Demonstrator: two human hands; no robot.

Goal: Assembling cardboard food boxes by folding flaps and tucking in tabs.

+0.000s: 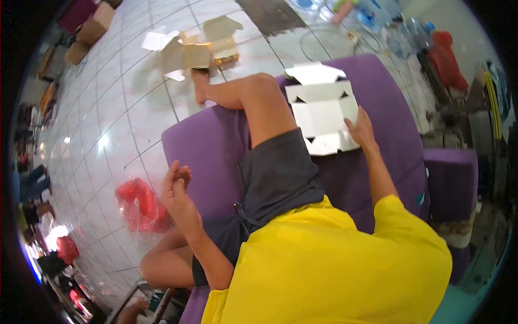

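A flattened white cardboard box point(319, 113) with its flaps spread lies on the purple cushion point(386, 113), to the right of my raised knee. My right hand point(361, 129) is at the box's right edge, its thumb over the inner face and the fingers along the outside. Out to the left, above the cushion's edge, my left hand point(181, 197) is raised with loosely bent fingers. Nothing shows in it. Close by on the tiles is a clear plastic bag point(141, 206) with something red inside.
Open cardboard boxes point(197, 51) stand on the tiled floor beside my foot. Clear plastic bottles point(407, 38) and a red bag point(448, 60) are at the far right. A smaller purple cushion point(450, 183) sits at right. Brown cartons point(91, 29) stand far left.
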